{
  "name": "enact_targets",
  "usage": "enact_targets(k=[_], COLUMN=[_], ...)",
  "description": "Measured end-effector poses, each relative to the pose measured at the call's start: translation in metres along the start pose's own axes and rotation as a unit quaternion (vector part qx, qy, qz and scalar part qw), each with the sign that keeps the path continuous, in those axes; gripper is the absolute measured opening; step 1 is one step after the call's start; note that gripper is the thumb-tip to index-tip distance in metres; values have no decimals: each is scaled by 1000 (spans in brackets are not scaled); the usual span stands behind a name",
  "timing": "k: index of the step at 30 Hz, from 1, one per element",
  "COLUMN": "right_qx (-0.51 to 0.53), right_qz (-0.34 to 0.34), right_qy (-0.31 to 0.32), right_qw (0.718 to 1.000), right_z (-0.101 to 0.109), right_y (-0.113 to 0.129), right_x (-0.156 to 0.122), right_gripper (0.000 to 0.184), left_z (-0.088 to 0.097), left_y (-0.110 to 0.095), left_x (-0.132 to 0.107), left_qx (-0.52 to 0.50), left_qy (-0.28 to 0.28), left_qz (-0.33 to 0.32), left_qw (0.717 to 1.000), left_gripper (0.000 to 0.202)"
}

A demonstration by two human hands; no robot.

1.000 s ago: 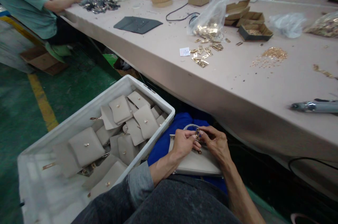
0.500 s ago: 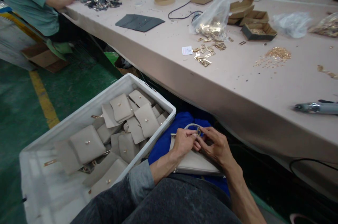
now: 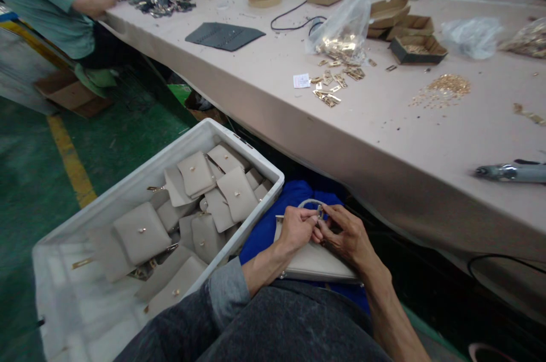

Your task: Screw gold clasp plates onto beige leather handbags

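A beige handbag [image 3: 319,262] with a curved handle [image 3: 311,202] lies before me on a blue cloth [image 3: 262,237]. My left hand [image 3: 298,227] and my right hand [image 3: 346,232] meet over its upper part. Between their fingertips is a small gold metal fitting [image 3: 319,212], pinched from both sides. Fingers hide most of the fitting, and whether it is joined to the bag cannot be made out.
Left of me, a white plastic crate [image 3: 121,191] holds several beige bag pieces with metal studs. On the worktable [image 3: 277,72] are loose gold plates [image 3: 328,98], tiny gold parts [image 3: 450,84], open boxes [image 3: 418,49] and a grey tool [image 3: 512,171]. A co-worker [image 3: 46,4] sits far left.
Both hands stay at the same spot with the fitting between their fingertips. The view has shifted very slightly; nothing else has visibly moved.
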State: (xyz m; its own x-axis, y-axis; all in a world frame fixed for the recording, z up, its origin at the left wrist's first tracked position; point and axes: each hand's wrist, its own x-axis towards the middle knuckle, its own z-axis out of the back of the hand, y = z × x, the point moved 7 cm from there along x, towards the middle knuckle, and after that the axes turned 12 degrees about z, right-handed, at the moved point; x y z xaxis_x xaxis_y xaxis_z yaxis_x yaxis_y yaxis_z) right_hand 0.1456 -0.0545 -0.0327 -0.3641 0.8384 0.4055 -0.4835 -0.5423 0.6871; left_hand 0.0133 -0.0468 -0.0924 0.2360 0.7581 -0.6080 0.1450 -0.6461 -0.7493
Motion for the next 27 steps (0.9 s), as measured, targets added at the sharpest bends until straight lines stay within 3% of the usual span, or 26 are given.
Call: enact_targets(k=[7,14,19,23,25,27], right_qx=[54,139,165,166,126,44], right_qz=[-46,-192,-208,-207,-191,-162], right_qy=[-18,-68,-80,-100,-126,-196], right_qw=[997,969,961,959,965,966], right_z=[7,9,3,1,15,51], right_y=[-2,-21,-27,-18,-12,-6], right_x=[3,-2,-3,-3,0,3], right_gripper=[30,27,26,27,29,35], left_z=[-2,-2,-1,-1,-2,1], left_y=[1,4,2,-2,-3,0], left_x=[-4,-4,-2,-5,-3,3], left_qx=[-20,-14,0,40,76,100], left_qy=[-23,-27,-26,-50,-53,-69], left_qz=[1,4,4,-15,-36,-36], left_qw=[1000,1000,1000,998,995,992], left_gripper=[17,19,24,33,39,47])
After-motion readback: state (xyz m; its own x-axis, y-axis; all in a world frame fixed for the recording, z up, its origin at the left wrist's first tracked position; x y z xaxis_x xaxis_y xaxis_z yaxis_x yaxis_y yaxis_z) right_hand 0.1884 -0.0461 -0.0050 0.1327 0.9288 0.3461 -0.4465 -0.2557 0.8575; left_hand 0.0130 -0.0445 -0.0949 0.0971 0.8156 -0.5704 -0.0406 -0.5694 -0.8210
